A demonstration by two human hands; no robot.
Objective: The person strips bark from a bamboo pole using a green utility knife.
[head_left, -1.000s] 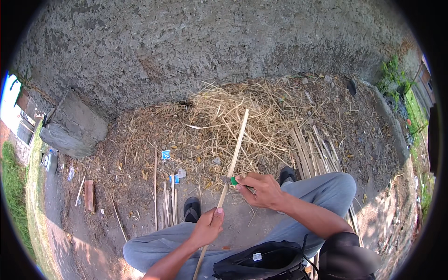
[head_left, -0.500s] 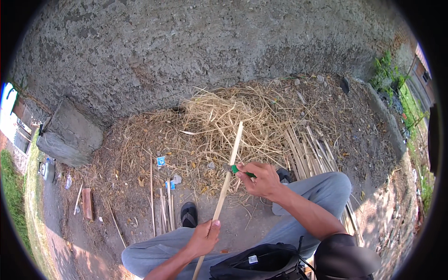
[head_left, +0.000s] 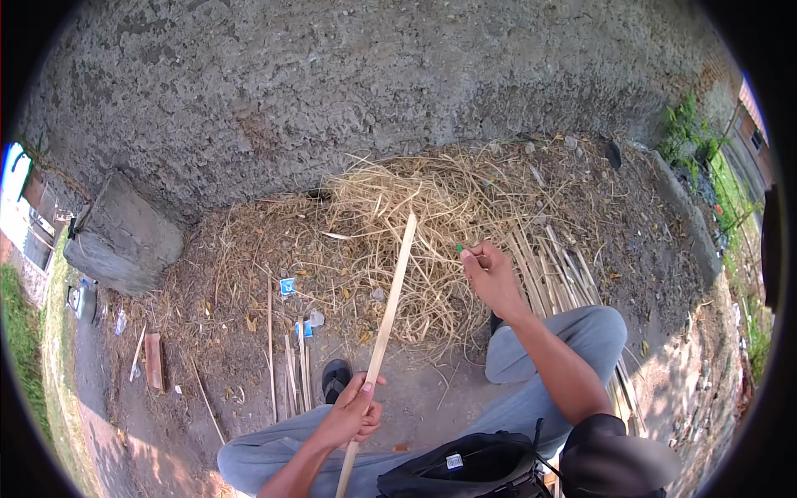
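Note:
A long pale strip of split bamboo or wood (head_left: 393, 311) slants up and away from my lap, its far end over a heap of shavings. Around its lower part, my left hand (head_left: 350, 415) is closed, with the thumb on top. My right hand (head_left: 493, 278) is off to the right of the strip and apart from it. Its fingers are pinched on a small green-handled tool (head_left: 459, 247). Only a green bit of that tool shows past the fingertips; the rest is hidden in the hand.
The straw-coloured shavings (head_left: 390, 195) lie against a rough grey wall (head_left: 349, 91). More strips (head_left: 531, 270) lie beside my right knee, and a few thin ones (head_left: 271, 349) at left. A black bag (head_left: 465, 469) rests on my lap. A concrete block (head_left: 133, 236) and a reddish brick (head_left: 155, 361) are at left.
My right hand with the green-handled tool has left the strip and moved right and farther out. The strip's far end has shifted slightly left; my left hand's fingers have loosened a little around it.

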